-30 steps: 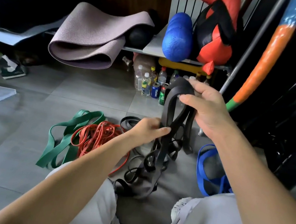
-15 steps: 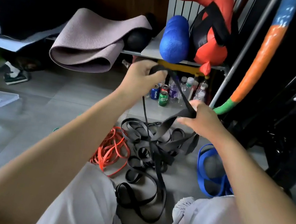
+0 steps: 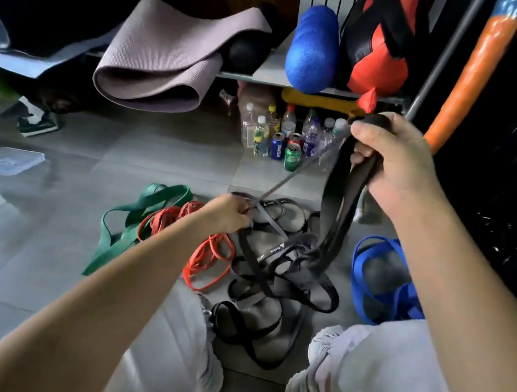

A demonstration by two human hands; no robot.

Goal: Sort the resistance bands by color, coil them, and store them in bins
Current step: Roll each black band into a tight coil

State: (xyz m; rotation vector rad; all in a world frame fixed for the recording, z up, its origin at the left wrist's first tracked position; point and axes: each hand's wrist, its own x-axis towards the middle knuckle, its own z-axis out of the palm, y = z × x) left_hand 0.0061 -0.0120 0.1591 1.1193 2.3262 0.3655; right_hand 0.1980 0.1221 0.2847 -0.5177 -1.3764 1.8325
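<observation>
Hanging toward the tiled floor (image 3: 154, 159), black resistance bands (image 3: 336, 208) are gripped by the curled right hand (image 3: 391, 162), one taut strand (image 3: 291, 174) being pinched by the left hand (image 3: 230, 213).

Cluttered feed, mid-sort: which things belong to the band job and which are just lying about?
Job: black bands, gripped by left hand and right hand; red bands; green band; blue band; clear plastic containers.
Lying about: rolled mat; blue foam roller; bottles and cans; red punch bag.
</observation>
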